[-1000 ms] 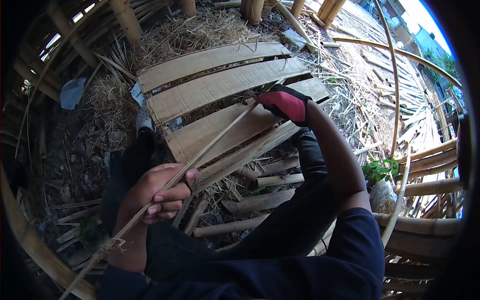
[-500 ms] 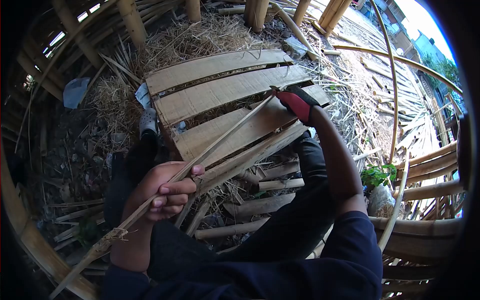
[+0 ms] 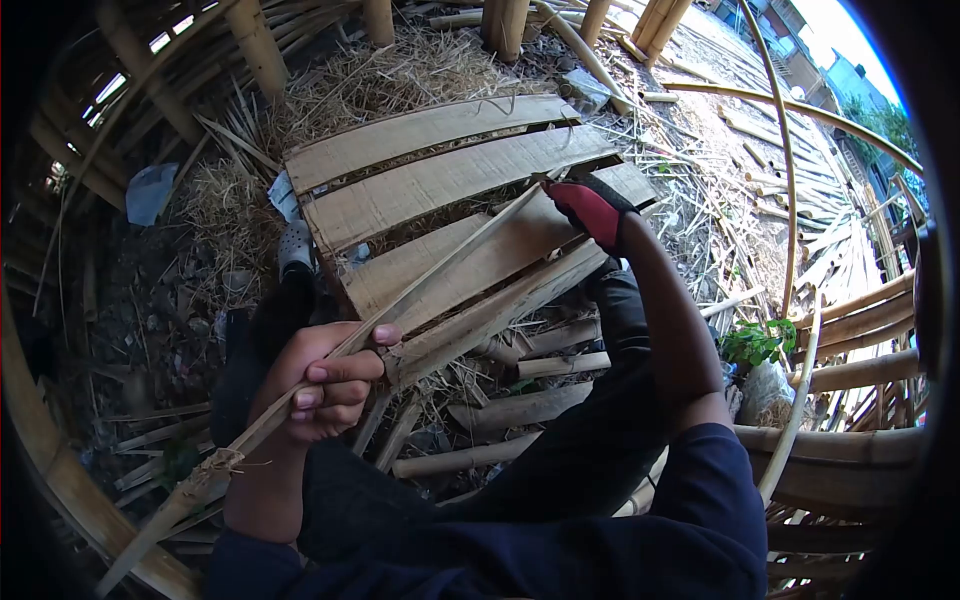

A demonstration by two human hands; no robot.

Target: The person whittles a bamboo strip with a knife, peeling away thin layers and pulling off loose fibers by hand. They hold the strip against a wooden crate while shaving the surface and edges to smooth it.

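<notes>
My left hand, bare, is closed around a long, thin bamboo strip. The strip runs diagonally from the lower left, past a rough, frayed node, up to my other hand. A red and black glove covers my right hand, whose fingers are closed at the strip's upper end. Something small and dark shows by those fingertips, but I cannot make out what it is. Below both hands stands a low wooden slatted platform, with gaps between its boards. The gloved hand is just above its right side.
My legs straddle the platform, one grey shoe at its left. Dry straw and bamboo offcuts litter the ground. Bamboo posts rise behind. A leaning bamboo pole and a green plant are at right.
My left hand and the strip have shifted slightly toward the lower left. The gloved hand stays by the strip's upper end, and the view has moved a little.
</notes>
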